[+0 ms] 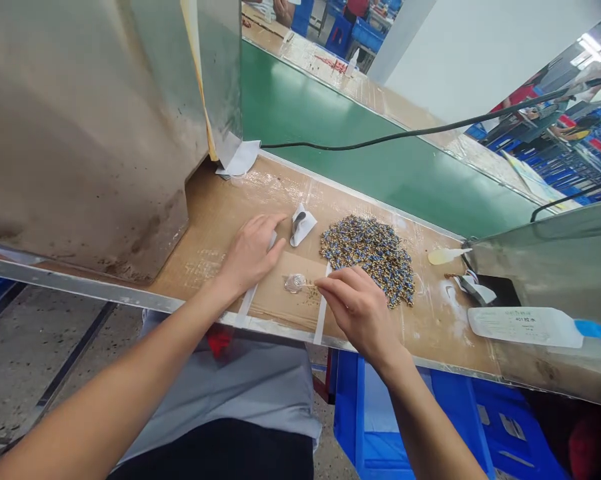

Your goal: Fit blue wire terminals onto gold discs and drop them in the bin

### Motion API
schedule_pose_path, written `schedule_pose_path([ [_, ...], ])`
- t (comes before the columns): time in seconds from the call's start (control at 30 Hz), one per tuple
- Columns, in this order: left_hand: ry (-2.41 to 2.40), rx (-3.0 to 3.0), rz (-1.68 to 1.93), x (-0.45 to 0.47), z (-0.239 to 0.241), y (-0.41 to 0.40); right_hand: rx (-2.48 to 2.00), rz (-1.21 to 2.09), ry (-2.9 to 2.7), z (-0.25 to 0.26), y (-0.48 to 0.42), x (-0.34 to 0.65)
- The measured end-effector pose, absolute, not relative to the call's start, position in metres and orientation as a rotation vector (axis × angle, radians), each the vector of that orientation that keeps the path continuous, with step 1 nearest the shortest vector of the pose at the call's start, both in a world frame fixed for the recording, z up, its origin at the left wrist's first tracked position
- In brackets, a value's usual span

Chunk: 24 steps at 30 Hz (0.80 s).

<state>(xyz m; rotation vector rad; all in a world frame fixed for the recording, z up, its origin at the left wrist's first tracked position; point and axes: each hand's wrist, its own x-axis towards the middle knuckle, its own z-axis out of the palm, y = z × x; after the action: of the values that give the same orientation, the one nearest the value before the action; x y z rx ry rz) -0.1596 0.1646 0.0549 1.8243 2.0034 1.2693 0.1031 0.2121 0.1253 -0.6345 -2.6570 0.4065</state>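
My left hand (253, 248) rests on the cardboard-covered bench, thumb and fingers apart. A pale strip shows between thumb and forefinger; it looks like the tape along the edge of the cardboard pad (267, 303). In my right hand (357, 303), thumb and forefinger pinch a thin light-coloured stick (310, 286), like a toothpick. Its far end meets a small clear, shiny blob (295, 283) on the pad. Tiny dark specks lie around the stick. Just beyond my right hand is a heap of small gold and blue beads (370, 250).
Folded white paper (303, 225) stands beyond the pad. To the right lie a squeeze bottle (525, 327) with a blue tip, a yellowish dropper (445, 256) and a black piece (500, 291). A metal box (85, 133) blocks the left. A black cable (380, 138) crosses the green belt (330, 107).
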Motion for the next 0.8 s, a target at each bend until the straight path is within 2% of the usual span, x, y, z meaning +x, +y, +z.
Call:
schedule_pose_path([
  [0.27,2.014,1.77,1.305,-0.16,0.054,0.164,-0.558,0.21,-2.747,0.129,0.216,0.09],
  [0.8,2.0,1.764,1.339,-0.16,0.053,0.164,-0.582,0.247,-2.719,0.134,0.209,0.095],
])
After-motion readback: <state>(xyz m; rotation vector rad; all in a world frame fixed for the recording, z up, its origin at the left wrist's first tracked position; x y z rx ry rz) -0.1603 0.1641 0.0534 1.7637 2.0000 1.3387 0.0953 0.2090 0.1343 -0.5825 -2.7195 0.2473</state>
